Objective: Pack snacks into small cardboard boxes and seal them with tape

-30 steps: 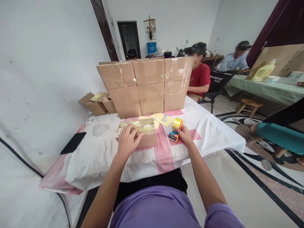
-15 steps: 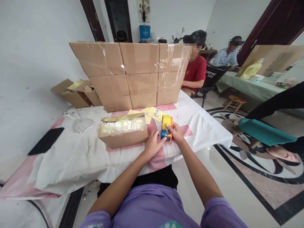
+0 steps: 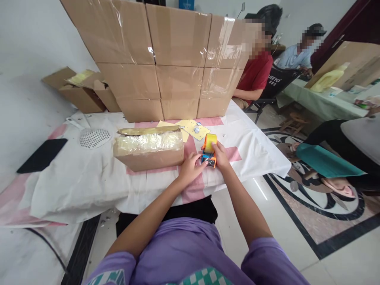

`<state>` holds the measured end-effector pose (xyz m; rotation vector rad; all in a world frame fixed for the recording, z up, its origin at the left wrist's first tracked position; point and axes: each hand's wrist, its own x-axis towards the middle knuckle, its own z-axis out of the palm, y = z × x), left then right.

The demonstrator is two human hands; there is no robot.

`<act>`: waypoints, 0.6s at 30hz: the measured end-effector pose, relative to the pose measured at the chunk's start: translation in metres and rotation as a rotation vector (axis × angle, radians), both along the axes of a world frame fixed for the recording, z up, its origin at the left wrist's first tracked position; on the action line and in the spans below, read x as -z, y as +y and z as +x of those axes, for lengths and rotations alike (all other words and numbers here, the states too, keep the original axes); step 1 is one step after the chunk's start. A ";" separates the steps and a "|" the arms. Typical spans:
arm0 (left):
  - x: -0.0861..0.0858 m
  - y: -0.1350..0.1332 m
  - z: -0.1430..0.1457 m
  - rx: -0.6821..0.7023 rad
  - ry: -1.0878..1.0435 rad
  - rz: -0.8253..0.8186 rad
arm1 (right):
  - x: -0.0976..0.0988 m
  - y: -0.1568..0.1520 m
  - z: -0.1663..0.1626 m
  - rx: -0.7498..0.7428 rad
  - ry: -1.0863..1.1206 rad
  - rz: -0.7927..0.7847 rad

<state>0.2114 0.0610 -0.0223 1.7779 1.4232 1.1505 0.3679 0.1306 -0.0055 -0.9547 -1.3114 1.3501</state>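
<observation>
Both hands sit on the tape dispenser (image 3: 209, 151) near the tabletop (image 3: 255, 158) edge: right hand (image 3: 220, 155) wraps it in a closed grip, left hand (image 3: 190, 169) pinches its front end. Box (image 3: 149, 150) just left, stacked boxes (image 3: 166, 59) behind.

A wall of stacked sealed cartons (image 3: 175, 59) stands at 12 o'clock. A white mesh cover (image 3: 95, 137) and black phone (image 3: 42, 155) lie at 9 o'clock. Yellow sticker sheets (image 3: 194, 129) lie below the cartons.
</observation>
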 end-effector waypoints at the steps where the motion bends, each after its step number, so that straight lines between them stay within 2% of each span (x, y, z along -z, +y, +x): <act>1: 0.000 0.000 0.000 0.004 -0.001 -0.004 | 0.001 0.001 0.000 0.006 -0.006 0.000; 8: -0.008 -0.001 -0.001 0.031 -0.063 -0.079 | 0.006 0.010 0.000 0.054 -0.031 0.005; 11: -0.012 0.005 0.004 0.034 -0.147 -0.142 | 0.005 0.011 -0.001 0.068 -0.050 0.023; 18: -0.016 0.009 0.017 0.054 -0.424 -0.136 | 0.008 0.010 -0.002 0.178 -0.078 0.043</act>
